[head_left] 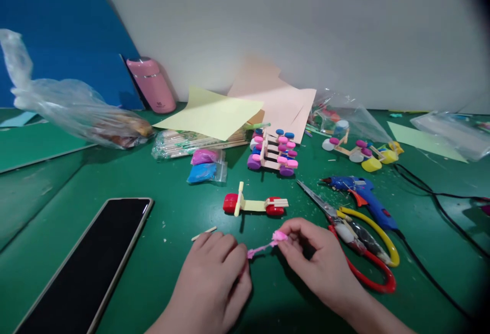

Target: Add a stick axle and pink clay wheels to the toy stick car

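Pink clay (280, 237) is stretched into a thin strand between my two hands. My right hand (317, 260) pinches the thicker lump between thumb and fingertips. The strand's other end meets the closed fingers of my left hand (214, 278), whose fingertips are partly hidden. Just beyond my hands stands a small model scooter (254, 205) with red wheels, a pale yellow deck and an upright handlebar. A short thin stick (204, 233) lies beside my left knuckles.
Scissors (356, 247) and a blue glue gun (363, 196) with its cord lie at right. A phone (88, 267) is at left. Behind are finished models (271, 152), clay packets (202, 172), bagged sticks (184, 142), paper (218, 112) and a pink bottle (153, 86).
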Demonstrator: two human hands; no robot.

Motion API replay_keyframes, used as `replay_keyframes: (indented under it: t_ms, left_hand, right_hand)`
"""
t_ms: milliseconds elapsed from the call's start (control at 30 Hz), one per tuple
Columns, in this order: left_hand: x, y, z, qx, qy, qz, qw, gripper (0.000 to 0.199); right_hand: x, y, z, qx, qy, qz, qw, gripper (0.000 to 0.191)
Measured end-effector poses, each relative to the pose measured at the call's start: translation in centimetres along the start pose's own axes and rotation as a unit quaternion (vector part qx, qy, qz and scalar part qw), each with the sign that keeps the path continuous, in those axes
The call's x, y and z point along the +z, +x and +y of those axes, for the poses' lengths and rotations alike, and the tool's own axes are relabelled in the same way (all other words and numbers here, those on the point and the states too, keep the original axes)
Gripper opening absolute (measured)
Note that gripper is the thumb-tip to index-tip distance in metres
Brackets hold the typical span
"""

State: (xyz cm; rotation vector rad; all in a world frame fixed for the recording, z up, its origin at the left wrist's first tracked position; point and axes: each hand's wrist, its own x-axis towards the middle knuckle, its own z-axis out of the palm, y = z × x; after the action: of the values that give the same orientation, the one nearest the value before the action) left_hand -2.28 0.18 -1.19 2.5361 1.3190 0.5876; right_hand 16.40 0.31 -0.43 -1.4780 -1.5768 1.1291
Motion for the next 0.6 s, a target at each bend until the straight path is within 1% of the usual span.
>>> replay_keyframes:
  t_ms: [100,200,267,333,433,500,567,600]
  left_hand:
    - [-0.7,-0.2,-0.4,-0.016,0.032,-0.01,0.999,0.019]
    - [-1.2,-0.1,-0.8,-0.016,0.073,-0.011,0.997,0.017]
    - [-1.5,-0.1,-1.2,-0.01,0.097,-0.017,0.995,0.021]
    - [-1.6,-0.1,-1.7,-0.004,0.113,-0.012,0.993,0.032]
    - [-1.8,-0.7,-2.1,0.007,0.133,0.022,0.991,0.054]
    - [-2.0,-1.5,-1.8,0.014,0.14,0.053,0.989,0.065]
    - [-2.2,-2.4,-0.8,0.014,0.118,0.085,0.989,0.065]
    - [-2.2,-2.8,-0.1,0.012,0.089,0.101,0.991,0.057]
  right_hand:
    - [-0.4,-0.1,0.1,0.011,0.052,0.016,0.998,0.015]
    - [-0.6,-0.1,0.2,0.018,0.103,0.027,0.994,0.019]
    - [-0.6,-0.1,0.2,0.024,0.131,0.022,0.991,0.019]
    - [-0.6,-0.1,0.1,0.022,0.144,0.008,0.989,0.015]
    - [-0.7,-0.2,-0.2,0.018,0.147,-0.014,0.989,0.011]
    - [-0.7,-0.3,-0.5,0.018,0.149,-0.03,0.988,0.011]
    - [-0.7,-0.4,-0.7,0.015,0.147,-0.048,0.988,0.01]
    - [-0.7,-0.5,-0.9,0.013,0.143,-0.056,0.988,0.01]
